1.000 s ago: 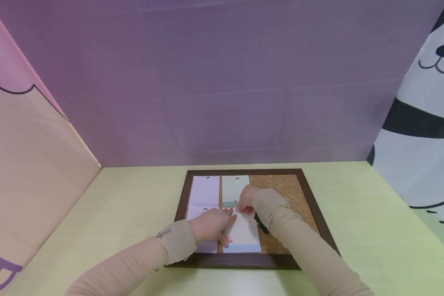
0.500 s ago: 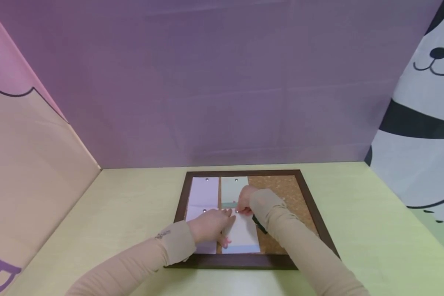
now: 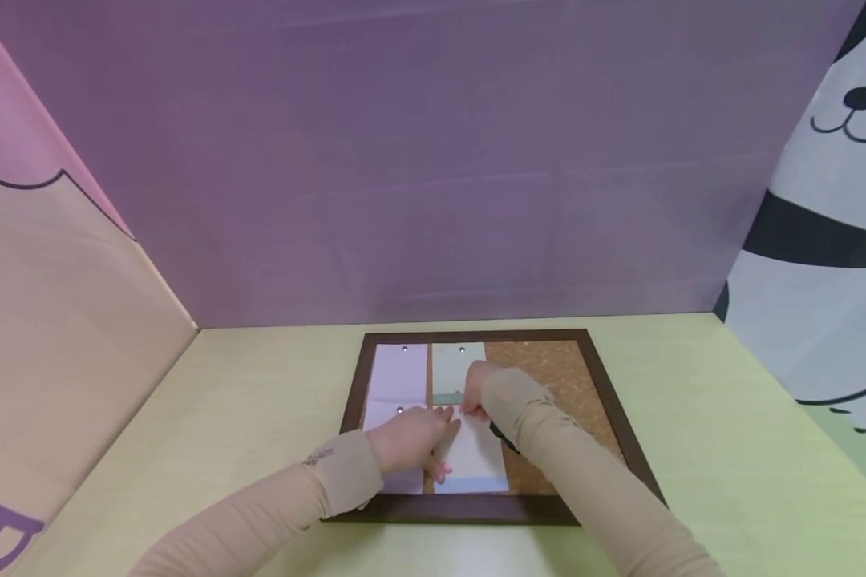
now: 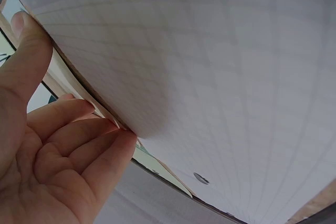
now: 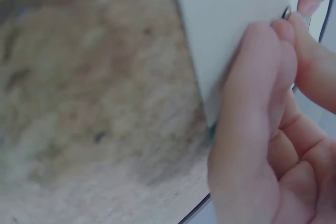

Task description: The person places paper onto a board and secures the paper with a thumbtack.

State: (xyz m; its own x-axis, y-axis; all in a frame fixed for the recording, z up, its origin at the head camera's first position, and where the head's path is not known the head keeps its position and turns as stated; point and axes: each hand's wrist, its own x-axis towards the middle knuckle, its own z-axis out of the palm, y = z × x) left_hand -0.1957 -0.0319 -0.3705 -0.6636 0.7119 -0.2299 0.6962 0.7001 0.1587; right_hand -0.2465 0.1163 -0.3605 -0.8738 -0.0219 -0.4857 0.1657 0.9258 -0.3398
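A framed corkboard point(image 3: 537, 369) lies on the table with several paper sheets on it. My left hand point(image 3: 410, 441) rests with extended fingers on the left side of the lower white sheet point(image 3: 476, 453), which has a blue band and a pink mark. The left wrist view shows the left thumb point(image 4: 34, 51) and fingertips along a grid-lined sheet's edge. At that white sheet's top edge, my right hand point(image 3: 479, 389) pinches a thumbtack point(image 5: 286, 12) between thumb and index finger. The tack's point is hidden.
Two lilac sheets point(image 3: 398, 373) and a pale green sheet point(image 3: 451, 365) lie on the board, with silver tacks at their tops. A dark wooden frame point(image 3: 476, 509) borders the cork. Purple, pink and panda-printed cloths stand around the pale table point(image 3: 260, 401).
Both hands stay nearly in place. The right hand has shifted very slightly left, and its fingers now cover more of the tack. The head view wobbles a little.
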